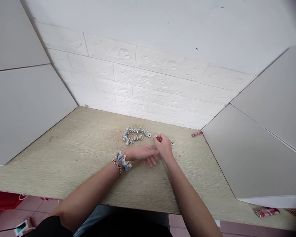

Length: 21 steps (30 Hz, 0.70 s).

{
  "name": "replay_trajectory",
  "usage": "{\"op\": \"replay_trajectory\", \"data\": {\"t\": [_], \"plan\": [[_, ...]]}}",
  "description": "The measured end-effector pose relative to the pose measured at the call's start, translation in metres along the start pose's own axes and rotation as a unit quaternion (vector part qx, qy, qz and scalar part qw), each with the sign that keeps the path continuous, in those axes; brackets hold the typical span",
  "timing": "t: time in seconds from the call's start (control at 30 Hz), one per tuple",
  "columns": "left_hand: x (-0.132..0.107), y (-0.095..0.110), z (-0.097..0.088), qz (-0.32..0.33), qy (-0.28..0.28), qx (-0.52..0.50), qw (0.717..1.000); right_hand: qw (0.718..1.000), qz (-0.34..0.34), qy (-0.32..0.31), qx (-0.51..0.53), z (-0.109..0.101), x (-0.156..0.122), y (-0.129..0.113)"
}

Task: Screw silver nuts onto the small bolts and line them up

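Several silver screws (134, 134) stand on a pale wood-grain table (64, 158), forming a curved, open loop. A flat metal washer (149, 135) lies at the loop's right end. My right hand (163, 144) is just beyond it, with its fingertips pinched on a small silver screw (156, 137). A small cluster of screws (173, 143) sits to the right of that hand. My left hand (145, 154) lies across in front, against my right hand, with its fingers curled. Whatever those fingers may hold is hidden.
White faux-brick wall panels (138, 75) rise behind the table, with grey panels (22, 108) at the left and right (263, 148). A small red-and-silver object (196, 133) lies at the far right corner. Red-tiled floor (37, 209) shows below the table's near edge.
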<state>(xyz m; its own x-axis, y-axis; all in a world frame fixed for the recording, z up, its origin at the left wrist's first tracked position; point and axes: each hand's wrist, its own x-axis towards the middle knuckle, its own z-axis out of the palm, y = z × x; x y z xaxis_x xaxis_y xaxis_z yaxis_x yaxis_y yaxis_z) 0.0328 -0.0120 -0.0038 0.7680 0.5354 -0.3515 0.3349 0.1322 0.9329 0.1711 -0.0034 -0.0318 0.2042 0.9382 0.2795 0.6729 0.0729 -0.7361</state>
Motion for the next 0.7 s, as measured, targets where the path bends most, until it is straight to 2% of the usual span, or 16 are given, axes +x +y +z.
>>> {"op": "replay_trajectory", "data": {"t": [0.1,0.17,0.3,0.43,0.53,0.7], "plan": [[-0.002,-0.003,0.003,-0.034,-0.101,0.028,0.994,0.998,0.017,-0.046,-0.035,0.005,-0.002,-0.001],[0.0,-0.007,0.004,-0.064,-0.133,0.051,0.988,0.996,0.024,-0.062,-0.062,0.01,-0.004,-0.002],[0.003,-0.01,0.004,-0.064,-0.141,0.08,0.985,0.993,0.03,-0.079,-0.082,0.016,-0.007,-0.004],[0.002,-0.004,0.005,-0.081,-0.157,0.088,0.98,0.99,0.043,-0.103,-0.081,0.019,-0.009,-0.007],[0.001,-0.001,0.007,-0.086,-0.148,0.092,0.981,0.99,0.053,-0.11,-0.076,0.02,-0.009,-0.01],[0.005,-0.004,0.008,-0.09,-0.139,0.082,0.983,0.992,0.059,-0.109,-0.011,0.024,-0.007,-0.009]]}}
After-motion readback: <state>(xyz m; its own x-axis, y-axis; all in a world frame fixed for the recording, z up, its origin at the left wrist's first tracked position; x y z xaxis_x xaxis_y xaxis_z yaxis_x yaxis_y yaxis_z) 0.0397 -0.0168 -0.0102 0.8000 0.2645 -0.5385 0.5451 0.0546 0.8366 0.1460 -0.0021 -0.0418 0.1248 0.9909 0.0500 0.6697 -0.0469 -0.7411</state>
